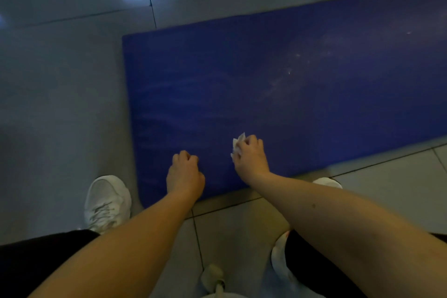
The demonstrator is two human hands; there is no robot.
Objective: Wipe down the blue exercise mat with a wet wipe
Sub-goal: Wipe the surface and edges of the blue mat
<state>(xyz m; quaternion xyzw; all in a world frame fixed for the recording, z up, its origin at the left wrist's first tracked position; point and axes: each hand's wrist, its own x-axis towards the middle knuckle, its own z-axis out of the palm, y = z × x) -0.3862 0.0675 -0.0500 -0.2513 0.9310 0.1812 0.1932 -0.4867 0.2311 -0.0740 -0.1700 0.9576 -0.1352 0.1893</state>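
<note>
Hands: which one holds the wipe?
The right hand grips the crumpled white wipe on the blue mat; the left hand is curled, holding nothing.

Bare forearms (135, 244), black legwear (36, 261), white trainers (107, 203).
The lower-left trainer was laced; the legwear showed at both bottom corners.

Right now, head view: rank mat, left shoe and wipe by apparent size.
1. mat
2. left shoe
3. wipe: smallest as seen, but the right hand bunches and hides most of it, so its full size is unclear.
</note>
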